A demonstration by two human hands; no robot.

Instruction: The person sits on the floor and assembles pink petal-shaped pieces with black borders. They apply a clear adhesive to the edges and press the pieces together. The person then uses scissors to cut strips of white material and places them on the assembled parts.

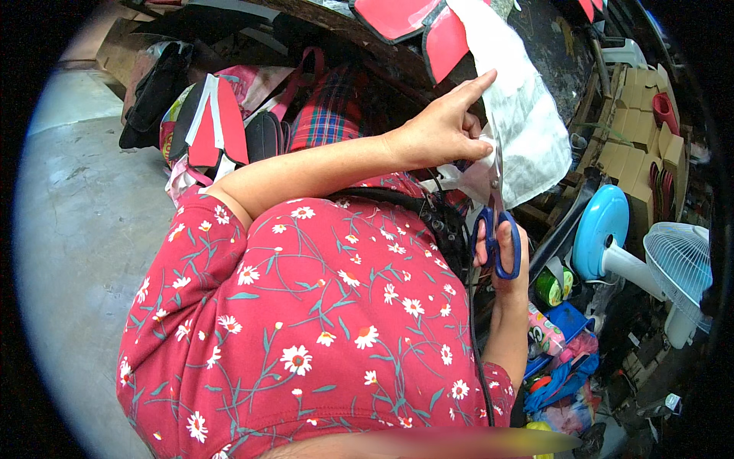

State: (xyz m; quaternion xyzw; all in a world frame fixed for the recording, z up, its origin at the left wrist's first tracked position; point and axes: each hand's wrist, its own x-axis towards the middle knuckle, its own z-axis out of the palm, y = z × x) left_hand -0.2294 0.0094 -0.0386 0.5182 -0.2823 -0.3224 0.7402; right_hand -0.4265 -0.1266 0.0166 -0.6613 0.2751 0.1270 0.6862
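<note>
White fan (678, 260) near tan cardboard (636, 93).

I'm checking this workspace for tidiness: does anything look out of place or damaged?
Mostly the lower right: blue and pink items lie in a jumbled heap, so that area looks untidy. The scissors show no obvious damage.

- Twelve o'clock: black-edged red piece (447, 42), cut off by the upper edge.
- Past three o'clock: right hand (510, 281), partly hidden by blue-handled scissors (496, 191).
- Six o'clock: coloured smear (482, 442), too blurred to tell.
</note>
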